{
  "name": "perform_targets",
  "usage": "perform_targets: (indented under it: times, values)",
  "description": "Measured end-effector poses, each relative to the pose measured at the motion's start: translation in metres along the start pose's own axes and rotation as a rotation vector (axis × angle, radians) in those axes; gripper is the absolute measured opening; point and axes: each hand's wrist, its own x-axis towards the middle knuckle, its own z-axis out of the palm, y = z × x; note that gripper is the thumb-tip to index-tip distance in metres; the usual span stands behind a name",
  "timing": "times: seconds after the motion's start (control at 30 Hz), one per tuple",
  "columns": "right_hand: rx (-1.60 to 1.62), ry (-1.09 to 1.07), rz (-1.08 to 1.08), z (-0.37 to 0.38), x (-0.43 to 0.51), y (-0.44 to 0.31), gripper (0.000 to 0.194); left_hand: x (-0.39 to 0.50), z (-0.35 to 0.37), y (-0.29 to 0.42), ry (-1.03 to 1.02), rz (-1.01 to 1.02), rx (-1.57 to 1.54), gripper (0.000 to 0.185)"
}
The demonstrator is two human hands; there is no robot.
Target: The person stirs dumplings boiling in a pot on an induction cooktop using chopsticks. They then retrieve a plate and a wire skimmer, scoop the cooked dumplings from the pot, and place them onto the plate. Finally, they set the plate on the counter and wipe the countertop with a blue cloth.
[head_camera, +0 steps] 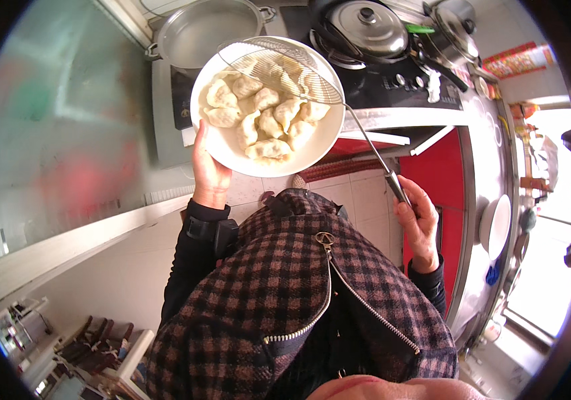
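Observation:
My left hand [211, 170] grips the near left edge of a white plate [225, 150], its thumb along the rim. Several boiled dumplings [268, 122] lie heaped on the plate. Over the plate's far half rests or hovers a wire skimmer [285, 65]; whether it touches the food I cannot tell. Some dumplings show through its mesh. My right hand [418, 212] holds the skimmer by the dark end of its long handle, to the right of the plate.
Beyond the plate, a wide metal pot [210, 30] with cloudy liquid stands on the left. A lidded pan [368, 30] sits on the black gas stove [365, 82]. A frosted glass panel [75, 110] borders the left. On the right counter is a white bowl [495, 227].

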Motion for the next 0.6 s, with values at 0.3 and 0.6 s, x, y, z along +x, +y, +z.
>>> perform_targets:
  times: [0.3,0.6]
  values:
    - [0.116,0.183,0.144,0.021,-0.035,-0.024,0.040,0.021,-0.007,0.011,-0.055,-0.148,-0.011,0.058]
    - [0.170,0.240,0.182,0.010,-0.078,-0.024,0.041,0.011,0.000,0.011,-0.074,-0.118,0.011,0.063]
